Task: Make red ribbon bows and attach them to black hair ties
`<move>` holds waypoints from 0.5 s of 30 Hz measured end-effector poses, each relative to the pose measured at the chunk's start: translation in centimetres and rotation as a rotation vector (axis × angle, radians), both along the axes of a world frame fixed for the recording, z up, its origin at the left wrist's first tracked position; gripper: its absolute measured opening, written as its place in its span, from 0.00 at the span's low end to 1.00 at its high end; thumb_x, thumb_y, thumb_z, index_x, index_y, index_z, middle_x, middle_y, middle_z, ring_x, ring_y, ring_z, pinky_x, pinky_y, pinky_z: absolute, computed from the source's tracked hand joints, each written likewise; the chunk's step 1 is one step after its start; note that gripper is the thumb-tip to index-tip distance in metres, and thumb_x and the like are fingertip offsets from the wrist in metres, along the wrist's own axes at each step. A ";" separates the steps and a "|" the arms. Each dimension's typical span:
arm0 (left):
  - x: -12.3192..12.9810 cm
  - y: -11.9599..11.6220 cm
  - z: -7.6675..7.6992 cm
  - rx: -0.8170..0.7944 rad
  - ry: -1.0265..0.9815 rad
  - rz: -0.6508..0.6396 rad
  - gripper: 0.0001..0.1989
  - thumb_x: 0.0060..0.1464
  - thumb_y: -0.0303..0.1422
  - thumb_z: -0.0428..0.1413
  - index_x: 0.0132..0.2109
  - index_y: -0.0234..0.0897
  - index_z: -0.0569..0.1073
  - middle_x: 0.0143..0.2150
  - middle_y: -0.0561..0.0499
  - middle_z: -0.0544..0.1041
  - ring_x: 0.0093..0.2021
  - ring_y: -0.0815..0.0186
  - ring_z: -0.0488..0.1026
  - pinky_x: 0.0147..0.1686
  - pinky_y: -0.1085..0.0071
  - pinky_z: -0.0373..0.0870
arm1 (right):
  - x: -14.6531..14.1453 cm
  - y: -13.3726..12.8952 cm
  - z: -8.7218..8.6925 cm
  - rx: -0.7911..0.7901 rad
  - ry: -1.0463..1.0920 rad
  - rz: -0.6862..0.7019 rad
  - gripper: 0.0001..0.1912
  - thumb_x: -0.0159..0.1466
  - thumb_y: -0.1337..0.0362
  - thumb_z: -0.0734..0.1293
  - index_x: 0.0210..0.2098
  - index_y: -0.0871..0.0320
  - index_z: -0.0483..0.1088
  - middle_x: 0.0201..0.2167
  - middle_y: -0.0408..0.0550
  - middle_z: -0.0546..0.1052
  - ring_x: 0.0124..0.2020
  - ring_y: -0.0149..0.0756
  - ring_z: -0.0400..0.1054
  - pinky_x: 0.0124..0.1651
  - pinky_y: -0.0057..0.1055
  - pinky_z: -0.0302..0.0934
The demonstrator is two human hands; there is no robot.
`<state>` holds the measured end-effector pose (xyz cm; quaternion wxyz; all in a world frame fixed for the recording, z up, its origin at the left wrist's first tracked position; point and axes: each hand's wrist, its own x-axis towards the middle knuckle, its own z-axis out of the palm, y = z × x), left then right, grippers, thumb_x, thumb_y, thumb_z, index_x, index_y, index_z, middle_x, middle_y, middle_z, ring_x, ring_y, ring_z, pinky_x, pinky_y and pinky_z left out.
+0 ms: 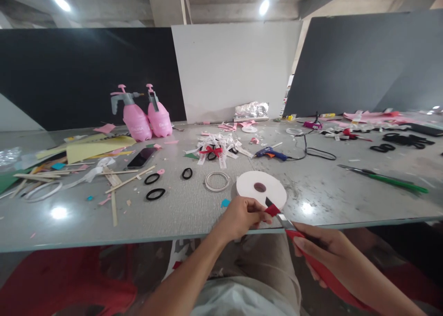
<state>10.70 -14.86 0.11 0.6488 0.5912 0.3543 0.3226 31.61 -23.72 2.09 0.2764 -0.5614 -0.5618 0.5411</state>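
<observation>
I'm in what looks like a craft workshop, under a bare concrete ceiling [224,11]. Around the roll [273,183] on my table [194,203] lie its signs: glue gun [273,153] behind, ribbons [224,145] behind-left, sticks [135,178] and paper [98,149] farther left.

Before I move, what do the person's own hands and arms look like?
The left hand and right hand are bare, with no glove, ring or watch visible. The left forearm and right forearm show no sleeve up to the picture's edge.
</observation>
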 end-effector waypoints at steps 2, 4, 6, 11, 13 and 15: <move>0.0 0.0 0.0 0.009 -0.002 0.004 0.20 0.43 0.46 0.64 0.33 0.30 0.78 0.29 0.47 0.77 0.23 0.73 0.63 0.24 0.75 0.58 | 0.8 -0.5 -0.4 -0.038 -0.008 -0.013 0.22 0.61 0.45 0.63 0.39 0.58 0.71 0.28 0.44 0.70 0.18 0.26 0.62 0.18 0.24 0.60; 0.0 0.0 0.0 0.024 0.015 0.013 0.20 0.43 0.46 0.64 0.32 0.30 0.78 0.28 0.47 0.77 0.23 0.73 0.63 0.23 0.75 0.57 | 1.4 -1.3 -0.6 -0.059 -0.017 -0.031 0.22 0.61 0.44 0.64 0.40 0.58 0.71 0.28 0.44 0.70 0.17 0.26 0.61 0.18 0.24 0.61; 0.1 -0.1 0.1 0.025 0.032 0.025 0.20 0.43 0.46 0.64 0.31 0.30 0.78 0.28 0.47 0.77 0.23 0.73 0.64 0.24 0.75 0.58 | 1.3 -1.6 -0.5 -0.065 -0.025 -0.037 0.22 0.60 0.44 0.64 0.37 0.58 0.71 0.25 0.43 0.69 0.17 0.26 0.61 0.18 0.24 0.61; 0.1 -0.1 0.3 0.000 0.023 0.013 0.20 0.43 0.47 0.64 0.32 0.31 0.78 0.28 0.47 0.77 0.23 0.73 0.64 0.24 0.75 0.59 | -0.5 -0.4 0.4 -0.005 0.008 -0.036 0.24 0.60 0.42 0.63 0.35 0.59 0.71 0.24 0.42 0.69 0.17 0.26 0.61 0.18 0.24 0.60; 0.1 -0.1 0.3 -0.011 0.006 0.012 0.20 0.43 0.47 0.64 0.32 0.31 0.78 0.29 0.47 0.78 0.23 0.74 0.63 0.23 0.75 0.58 | -0.3 -0.1 0.3 -0.002 0.013 -0.026 0.24 0.60 0.42 0.64 0.37 0.58 0.71 0.26 0.43 0.70 0.18 0.27 0.62 0.18 0.24 0.61; 0.0 0.0 0.1 -0.002 0.002 0.016 0.20 0.44 0.46 0.64 0.32 0.31 0.78 0.30 0.47 0.77 0.23 0.74 0.63 0.23 0.75 0.58 | 0.5 -0.3 0.0 -0.023 -0.006 -0.025 0.24 0.59 0.42 0.65 0.38 0.58 0.71 0.26 0.43 0.70 0.18 0.27 0.63 0.18 0.25 0.62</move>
